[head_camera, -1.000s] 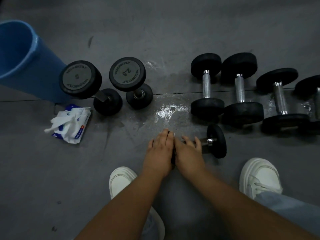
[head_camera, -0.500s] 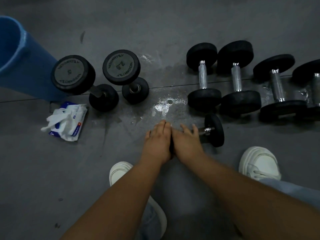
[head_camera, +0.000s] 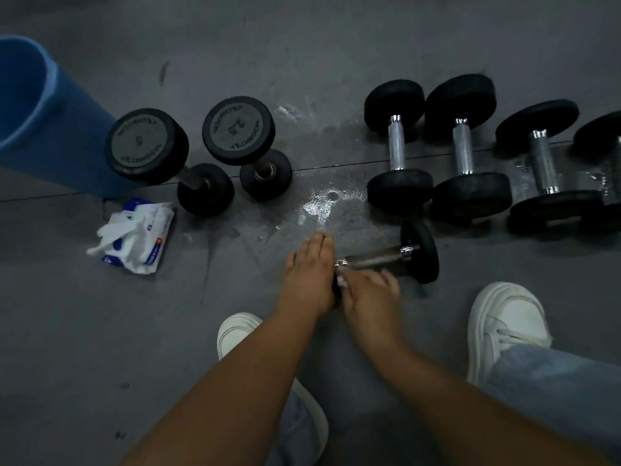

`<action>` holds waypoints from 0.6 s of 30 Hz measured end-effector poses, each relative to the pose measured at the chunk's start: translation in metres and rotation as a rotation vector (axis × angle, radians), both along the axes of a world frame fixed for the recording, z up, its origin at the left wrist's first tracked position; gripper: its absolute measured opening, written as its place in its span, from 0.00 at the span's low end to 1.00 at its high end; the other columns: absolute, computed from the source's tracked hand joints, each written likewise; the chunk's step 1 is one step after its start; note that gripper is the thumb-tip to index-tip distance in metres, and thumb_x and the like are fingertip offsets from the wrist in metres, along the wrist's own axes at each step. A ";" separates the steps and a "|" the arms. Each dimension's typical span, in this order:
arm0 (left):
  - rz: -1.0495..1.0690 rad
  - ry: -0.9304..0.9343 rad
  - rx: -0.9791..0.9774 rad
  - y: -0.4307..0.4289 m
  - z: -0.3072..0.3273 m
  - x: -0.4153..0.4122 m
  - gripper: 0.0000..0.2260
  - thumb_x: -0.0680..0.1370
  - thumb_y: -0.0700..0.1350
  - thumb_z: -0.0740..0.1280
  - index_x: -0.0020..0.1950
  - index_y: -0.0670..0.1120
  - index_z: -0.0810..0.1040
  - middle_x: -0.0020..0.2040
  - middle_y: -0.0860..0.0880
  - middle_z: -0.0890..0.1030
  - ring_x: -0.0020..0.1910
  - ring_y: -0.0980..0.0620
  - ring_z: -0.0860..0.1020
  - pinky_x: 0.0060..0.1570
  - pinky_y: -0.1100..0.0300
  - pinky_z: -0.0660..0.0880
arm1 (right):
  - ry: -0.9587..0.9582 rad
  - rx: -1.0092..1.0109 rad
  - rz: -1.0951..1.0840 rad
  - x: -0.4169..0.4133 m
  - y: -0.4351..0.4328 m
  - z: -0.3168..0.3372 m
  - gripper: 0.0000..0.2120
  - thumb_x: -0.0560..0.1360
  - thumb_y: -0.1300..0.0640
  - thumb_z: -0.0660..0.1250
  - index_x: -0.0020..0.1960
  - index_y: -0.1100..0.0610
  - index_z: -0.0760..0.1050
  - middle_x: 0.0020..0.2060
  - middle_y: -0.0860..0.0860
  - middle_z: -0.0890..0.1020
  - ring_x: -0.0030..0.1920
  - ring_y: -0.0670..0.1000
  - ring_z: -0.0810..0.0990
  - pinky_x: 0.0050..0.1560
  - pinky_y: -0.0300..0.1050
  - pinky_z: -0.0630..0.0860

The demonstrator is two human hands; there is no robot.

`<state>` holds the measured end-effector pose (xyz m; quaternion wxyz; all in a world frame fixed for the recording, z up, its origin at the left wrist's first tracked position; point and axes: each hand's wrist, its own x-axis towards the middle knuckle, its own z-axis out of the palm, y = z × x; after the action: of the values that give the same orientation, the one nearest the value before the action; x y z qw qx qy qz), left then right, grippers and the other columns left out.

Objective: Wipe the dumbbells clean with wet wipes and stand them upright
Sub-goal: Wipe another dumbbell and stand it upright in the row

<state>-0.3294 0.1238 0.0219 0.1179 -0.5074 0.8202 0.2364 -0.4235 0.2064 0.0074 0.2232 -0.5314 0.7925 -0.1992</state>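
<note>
Okay, only the head view to go on. Both hands are on one small dumbbell [head_camera: 373,258] lying on its side on the floor [head_camera: 336,62] between the person's white shoes [head_camera: 507,327].

The left hand [head_camera: 311,274] lies over the near end, fingers pressed together. I can't tell if they curl round the plate underneath. The right hand [head_camera: 366,294] is blurry but looks to be pinching a scrap of white wet wipe [head_camera: 342,280] against the bar right beside the left hand. The far plate sticks out to the right of the grip.

Progress, as I read it: two are done and standing on end up and left of the grip, the 5 dumbbell [head_camera: 146,146] and the 2.5 dumbbell [head_camera: 238,129]. Four lying dumbbells [head_camera: 465,149] in a row just beyond and right of the grip aren't upright yet, so roughly a third done.

Writing: the top plates read "5" and "2.5", with a rim brand that looks like TECHNOGYM. The wipes pack [head_camera: 141,237], well left of the grip beside a blue bin [head_camera: 33,112], has print too small to read. There's a wet patch [head_camera: 322,206] just past the fingertips.
</note>
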 end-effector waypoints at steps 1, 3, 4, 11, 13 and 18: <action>-0.005 -0.005 0.003 -0.002 -0.001 0.000 0.45 0.72 0.54 0.72 0.79 0.46 0.50 0.80 0.47 0.51 0.79 0.49 0.52 0.75 0.47 0.53 | -0.145 0.020 -0.133 0.006 0.010 -0.002 0.08 0.75 0.57 0.63 0.50 0.52 0.80 0.39 0.48 0.83 0.44 0.51 0.80 0.54 0.47 0.70; -0.013 -0.016 0.005 0.000 -0.002 0.001 0.48 0.69 0.57 0.74 0.79 0.46 0.50 0.80 0.47 0.50 0.79 0.48 0.53 0.75 0.47 0.53 | -0.666 0.181 -0.558 0.011 0.000 -0.008 0.08 0.77 0.65 0.61 0.42 0.60 0.78 0.33 0.53 0.79 0.35 0.50 0.77 0.37 0.39 0.71; -0.008 -0.011 -0.002 0.003 -0.002 0.002 0.47 0.70 0.57 0.73 0.79 0.46 0.49 0.80 0.47 0.50 0.79 0.48 0.53 0.75 0.47 0.54 | -0.952 0.265 -0.801 0.009 -0.016 -0.013 0.12 0.76 0.69 0.58 0.36 0.65 0.75 0.30 0.55 0.77 0.29 0.49 0.76 0.30 0.37 0.71; 0.021 0.015 -0.031 0.004 -0.005 0.000 0.44 0.71 0.52 0.73 0.79 0.47 0.51 0.80 0.48 0.50 0.78 0.48 0.53 0.75 0.47 0.53 | -1.613 0.193 -1.213 0.021 -0.029 -0.009 0.15 0.76 0.70 0.53 0.35 0.56 0.68 0.22 0.49 0.74 0.27 0.47 0.71 0.32 0.38 0.69; 0.022 0.016 -0.028 0.008 -0.006 0.000 0.43 0.71 0.53 0.72 0.79 0.47 0.50 0.80 0.48 0.50 0.78 0.48 0.54 0.75 0.47 0.54 | -1.658 0.226 -1.212 0.017 -0.031 -0.016 0.15 0.76 0.69 0.53 0.36 0.57 0.69 0.28 0.52 0.74 0.30 0.49 0.71 0.35 0.40 0.71; 0.034 0.029 -0.046 0.010 -0.007 0.001 0.42 0.71 0.53 0.71 0.79 0.47 0.51 0.80 0.48 0.50 0.78 0.48 0.54 0.75 0.47 0.54 | -1.625 0.221 -1.198 0.024 -0.029 -0.021 0.12 0.77 0.67 0.55 0.39 0.56 0.72 0.34 0.53 0.75 0.35 0.49 0.72 0.36 0.40 0.71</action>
<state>-0.3289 0.1336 0.0149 0.0906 -0.5203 0.8183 0.2267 -0.3999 0.1774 -0.0139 0.6058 0.2731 0.5509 -0.5048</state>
